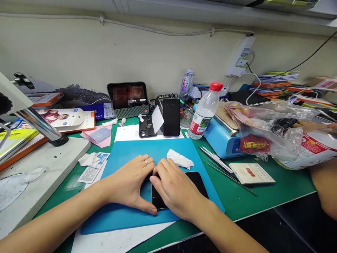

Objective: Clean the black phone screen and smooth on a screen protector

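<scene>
On the blue mat (118, 218), the phone (198, 182) lies beneath the curled right hand (176, 186) — whether that pinches anything I can't tell — while the left hand (129, 181) lies spread at the phone's left end.

Phone (200, 182) on mat (137, 148), tissue (180, 159) behind phone, tweezers (237, 181) right of mat

One camera, worn at head height, pitching forward and down across the green workbench (244, 202)! Both the left hand (129, 179) and right hand (173, 186) sit close in the near middle, forearms entering from the near side; beyond, it's facing the pale wall (158, 52), a shelf underside (163, 17) crossing the top.
</scene>
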Action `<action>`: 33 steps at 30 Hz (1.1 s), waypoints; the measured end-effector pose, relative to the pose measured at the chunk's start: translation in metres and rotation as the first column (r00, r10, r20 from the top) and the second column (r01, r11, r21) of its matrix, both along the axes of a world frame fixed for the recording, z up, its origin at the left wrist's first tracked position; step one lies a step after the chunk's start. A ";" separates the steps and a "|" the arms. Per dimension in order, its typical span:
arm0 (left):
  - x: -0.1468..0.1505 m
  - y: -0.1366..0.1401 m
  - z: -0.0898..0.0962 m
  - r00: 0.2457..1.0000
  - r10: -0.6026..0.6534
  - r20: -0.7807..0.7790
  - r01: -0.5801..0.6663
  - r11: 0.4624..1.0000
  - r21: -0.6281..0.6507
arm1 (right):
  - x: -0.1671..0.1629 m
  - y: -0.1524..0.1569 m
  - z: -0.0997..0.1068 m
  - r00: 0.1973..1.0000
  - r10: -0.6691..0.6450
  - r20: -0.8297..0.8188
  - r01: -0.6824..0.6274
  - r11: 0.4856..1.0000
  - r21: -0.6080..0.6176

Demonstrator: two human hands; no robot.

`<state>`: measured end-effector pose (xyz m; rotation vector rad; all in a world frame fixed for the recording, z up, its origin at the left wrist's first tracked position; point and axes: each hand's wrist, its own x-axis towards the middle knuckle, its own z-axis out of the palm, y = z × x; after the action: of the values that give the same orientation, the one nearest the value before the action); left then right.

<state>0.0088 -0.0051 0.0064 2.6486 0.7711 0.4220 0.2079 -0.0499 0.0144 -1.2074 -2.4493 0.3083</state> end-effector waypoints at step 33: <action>-0.003 0.000 -0.002 0.997 -0.068 0.040 0.064 0.992 0.106 | 0.022 -0.005 0.026 0.998 0.050 -0.032 -0.057 0.953 -0.297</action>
<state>0.0061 -0.0048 0.0046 2.7428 0.6629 0.5137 0.2300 -0.0554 0.0407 -1.2461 -2.4797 0.7264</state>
